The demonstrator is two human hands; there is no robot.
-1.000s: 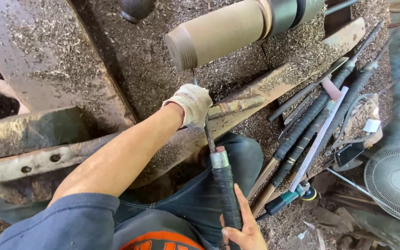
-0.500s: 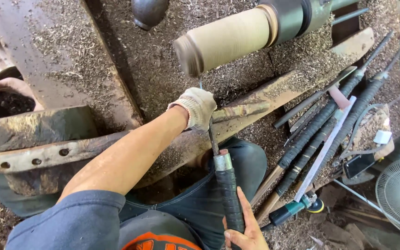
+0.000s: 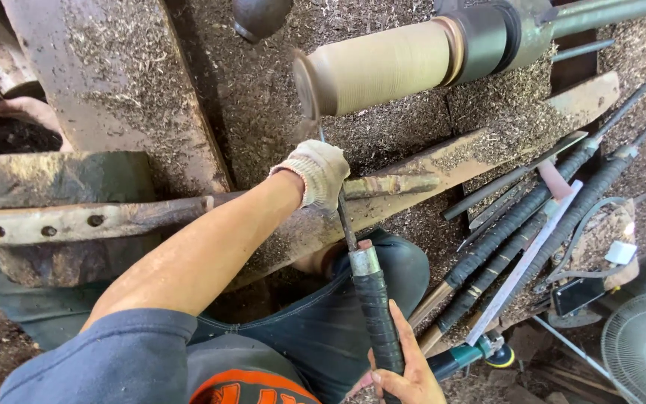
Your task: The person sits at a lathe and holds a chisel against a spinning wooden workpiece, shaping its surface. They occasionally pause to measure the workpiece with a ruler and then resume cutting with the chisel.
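Gloved left hand (image 3: 315,173) clamps the turning chisel (image 3: 360,277) on the tool rest (image 3: 405,183), bare right hand (image 3: 405,370) gripping its handle; steady, light contact suits the wooden cylinder (image 3: 379,67).

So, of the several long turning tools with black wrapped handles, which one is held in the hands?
The black-wrapped tool gripped by both hands, its blade toward the pale wooden cylinder; the others lie aside on sawdust.

A knitted off-white work glove (image 3: 315,173) covers the left hand (right one (image 3: 405,374) bare), blue sleeve (image 3: 106,359) pushed up.
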